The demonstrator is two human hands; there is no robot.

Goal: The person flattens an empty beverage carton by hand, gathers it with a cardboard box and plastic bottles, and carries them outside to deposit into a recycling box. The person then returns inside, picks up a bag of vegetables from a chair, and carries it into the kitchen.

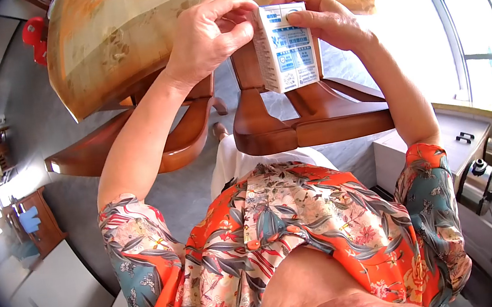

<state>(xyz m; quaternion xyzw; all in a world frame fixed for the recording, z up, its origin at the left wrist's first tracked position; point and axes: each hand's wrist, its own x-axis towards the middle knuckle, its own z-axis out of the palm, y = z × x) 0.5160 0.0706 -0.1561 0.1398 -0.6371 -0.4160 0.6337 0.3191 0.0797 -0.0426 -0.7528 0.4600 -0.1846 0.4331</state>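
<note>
A small white carton (294,55) with blue print and a QR code is held up above the back of a wooden chair. My right hand (331,20) grips its upper right side, thumb across the printed front and fingers behind. At the upper left edge of the carton, my left hand (207,38) is closed in a pinch, with thumb and fingertips touching that corner. What lies between those fingertips, beyond the carton's edge, is too small to make out.
Beyond the hands stands a table with a patterned, shiny cover (122,46). Two wooden chairs, one on the left (185,136) and one under the carton (264,130), are close by. A red object (35,35) is at far left, a metal appliance (479,180) at right.
</note>
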